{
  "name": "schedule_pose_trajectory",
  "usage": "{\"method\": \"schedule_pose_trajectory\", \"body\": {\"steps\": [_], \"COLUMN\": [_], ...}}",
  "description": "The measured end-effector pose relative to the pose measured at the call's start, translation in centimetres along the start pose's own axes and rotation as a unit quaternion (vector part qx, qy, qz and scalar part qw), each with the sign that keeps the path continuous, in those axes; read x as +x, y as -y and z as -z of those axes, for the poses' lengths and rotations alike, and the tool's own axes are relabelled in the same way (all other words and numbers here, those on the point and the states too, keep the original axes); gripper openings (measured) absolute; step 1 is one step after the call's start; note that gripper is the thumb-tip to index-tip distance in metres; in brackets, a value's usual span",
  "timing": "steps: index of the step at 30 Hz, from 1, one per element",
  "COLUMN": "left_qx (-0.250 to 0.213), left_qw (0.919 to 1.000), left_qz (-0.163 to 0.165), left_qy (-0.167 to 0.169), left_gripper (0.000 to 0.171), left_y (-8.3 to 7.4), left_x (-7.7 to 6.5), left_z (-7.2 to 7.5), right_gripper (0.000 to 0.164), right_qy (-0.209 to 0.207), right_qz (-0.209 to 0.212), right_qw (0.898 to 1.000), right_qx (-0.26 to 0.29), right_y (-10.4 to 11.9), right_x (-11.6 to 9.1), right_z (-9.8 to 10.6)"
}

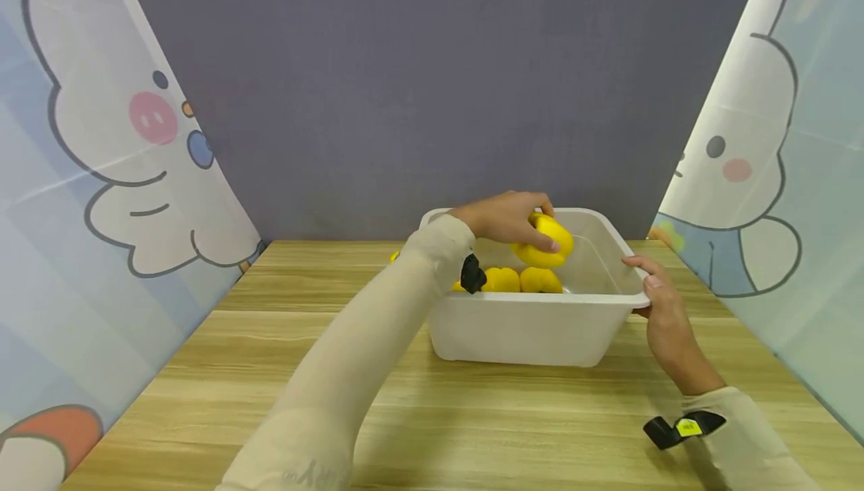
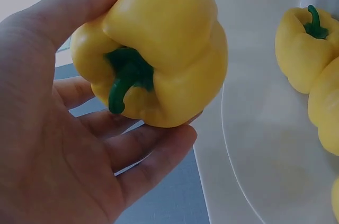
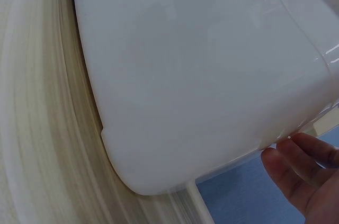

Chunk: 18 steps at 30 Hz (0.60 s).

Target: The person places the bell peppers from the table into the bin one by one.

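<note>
A yellow bell pepper (image 2: 180, 38) with a green stem is held in my left hand (image 1: 506, 217), thumb on one side and fingers on the other. In the head view this pepper (image 1: 550, 240) is above the right part of a white plastic bin (image 1: 526, 330). Several more yellow bell peppers (image 1: 502, 279) lie inside the bin, toward its left; my left forearm hides some of them. My right hand (image 1: 664, 311) grips the bin's right rim, thumb on top and fingers beneath. The right wrist view shows those fingertips (image 3: 288, 166) against the underside of the rim.
The bin stands on a wood-grain table (image 1: 304, 326) before a dark grey panel (image 1: 405, 101). Cartoon-printed panels (image 1: 135, 176) flank both sides. A bit of yellow (image 1: 394, 255) shows left of the bin, mostly behind my left sleeve.
</note>
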<state>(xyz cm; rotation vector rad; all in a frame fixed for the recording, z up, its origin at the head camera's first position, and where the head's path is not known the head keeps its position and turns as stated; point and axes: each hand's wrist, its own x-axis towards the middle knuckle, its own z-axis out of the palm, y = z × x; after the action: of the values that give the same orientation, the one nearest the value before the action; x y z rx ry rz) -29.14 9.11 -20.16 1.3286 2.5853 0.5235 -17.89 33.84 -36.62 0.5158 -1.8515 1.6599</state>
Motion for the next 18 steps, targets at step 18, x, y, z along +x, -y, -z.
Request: {"method": "schedule_pose_trajectory", "body": {"steps": [18], "left_qx": [0.026], "left_qw": [0.9986], "left_qz": [-0.011], "left_qy": [0.044], "left_gripper": [0.051], "left_y": [-1.3], "left_x": [1.4], "left_z": [-0.4], "right_gripper": [0.042], "right_qy": [0.011], "right_qz": [0.021], "right_qw": [1.000], "right_qx": [0.014], "right_y": [-0.4], "right_x": [0.2], "right_z": [0.2]}}
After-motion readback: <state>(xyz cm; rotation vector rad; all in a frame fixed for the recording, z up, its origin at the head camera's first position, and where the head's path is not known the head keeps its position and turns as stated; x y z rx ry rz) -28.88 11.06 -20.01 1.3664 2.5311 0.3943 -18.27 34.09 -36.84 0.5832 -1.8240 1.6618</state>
